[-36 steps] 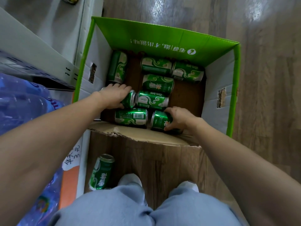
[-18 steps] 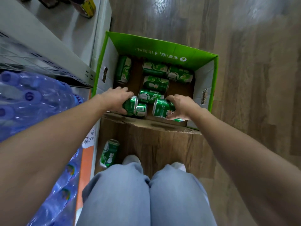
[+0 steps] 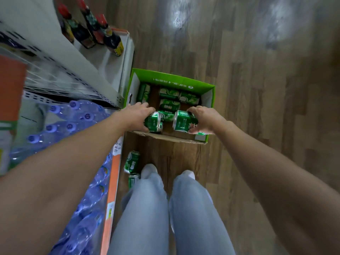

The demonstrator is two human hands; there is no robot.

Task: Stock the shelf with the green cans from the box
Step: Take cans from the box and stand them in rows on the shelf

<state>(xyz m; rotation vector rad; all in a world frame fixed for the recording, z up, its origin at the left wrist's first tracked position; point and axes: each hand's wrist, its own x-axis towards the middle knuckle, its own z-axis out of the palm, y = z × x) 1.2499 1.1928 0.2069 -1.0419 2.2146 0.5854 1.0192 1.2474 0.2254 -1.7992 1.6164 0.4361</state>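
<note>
Head camera looking straight down: you stand on a wooden floor (image 3: 257,107) with a shelf (image 3: 103,67) along your left side. Your left hand (image 3: 137,116) reaches into an open cardboard box (image 3: 176,82) with green flaps, fingers curled over a green can (image 3: 154,123) held on its side just above the box's near edge. Your right hand (image 3: 206,120) grips a second green can (image 3: 181,122), thumb underneath and fingers wrapped over the top, at the same height and just beside the first. Both hands hold their cans firmly.

Deeper in the box, loose cans (image 3: 169,104) lie on their sides on the brown cardboard bottom, several of them against the far wall. The box sits on the floor directly in front of your feet, its left wall close to the shelf base.

Two more cans (image 3: 132,161) stand on the floor by your left shoe (image 3: 149,169), one partly hidden by your leg. You wear light blue jeans (image 3: 147,208).

Packs of water bottles (image 3: 73,124) with blue caps fill the low shelf on your left. Dark sauce bottles (image 3: 110,40) with red caps stand on a shelf further ahead, beyond the box.
</note>
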